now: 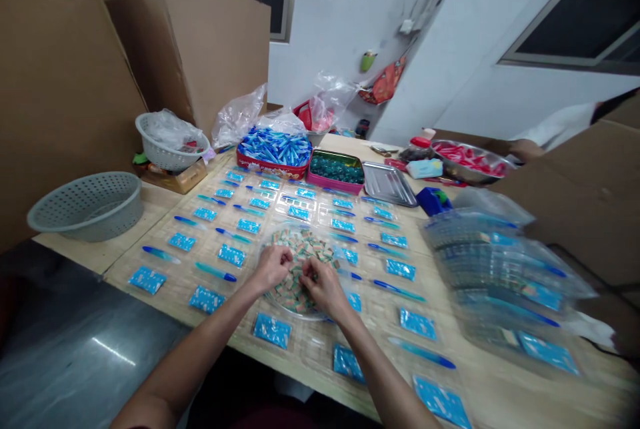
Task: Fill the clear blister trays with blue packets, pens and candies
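Observation:
My left hand [274, 267] is over the left side of a round clear bowl, its fingers curled together. My right hand [323, 284] is at the right side of the same bowl, thumb and fingertips pinched. What either pinch holds is too small to make out. Under both hands, small flat beige-and-green pieces [295, 292] fill the bowl [305, 315]. Around it, clear plastic trays lie in rows, many carrying a blue printed packet [273, 330] and a blue-teal pen-like stick [215, 272].
Stacked filled trays [505, 282] stand at the right. Behind are a red tin of blue sticks [275, 149], a pink-edged box of teal pieces [336, 170], a metal tray [389, 183] and a bowl of pink items [470, 161]. A grey basket [87, 205] sits left.

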`<state>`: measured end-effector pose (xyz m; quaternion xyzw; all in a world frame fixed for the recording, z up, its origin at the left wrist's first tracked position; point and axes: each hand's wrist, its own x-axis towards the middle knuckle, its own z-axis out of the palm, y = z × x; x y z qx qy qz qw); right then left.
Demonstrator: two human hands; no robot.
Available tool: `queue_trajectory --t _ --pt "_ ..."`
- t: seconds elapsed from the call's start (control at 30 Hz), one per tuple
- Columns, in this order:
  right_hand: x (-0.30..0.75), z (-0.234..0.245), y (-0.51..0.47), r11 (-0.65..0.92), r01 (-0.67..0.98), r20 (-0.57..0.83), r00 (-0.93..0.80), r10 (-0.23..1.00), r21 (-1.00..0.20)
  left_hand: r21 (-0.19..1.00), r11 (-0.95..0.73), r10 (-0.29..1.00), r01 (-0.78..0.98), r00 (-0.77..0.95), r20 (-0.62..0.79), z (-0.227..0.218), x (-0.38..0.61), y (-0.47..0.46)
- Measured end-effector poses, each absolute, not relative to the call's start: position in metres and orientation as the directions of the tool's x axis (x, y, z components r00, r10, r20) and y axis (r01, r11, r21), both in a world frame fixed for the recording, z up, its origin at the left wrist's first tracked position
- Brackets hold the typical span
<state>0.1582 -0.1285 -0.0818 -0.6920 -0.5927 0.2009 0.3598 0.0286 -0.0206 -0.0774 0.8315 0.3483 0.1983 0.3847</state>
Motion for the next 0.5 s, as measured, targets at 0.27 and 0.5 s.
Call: queue_trajectory --t 0.27,0.5 --pt "0.161 -0.076 -0.12 -0.03 0.71 0.145 0.185 0.972 -0.703 0.864 -0.386 0.664 0.323 0.747 0.017 -0.088 0.029 -0.018" --pt "0.164 -0.089 -0.119 -0.066 0.571 0.118 0.28 0.953 -0.818 0.925 -0.259 0.69 0.277 0.724 -0.023 -0.092 0.029 -0.015"
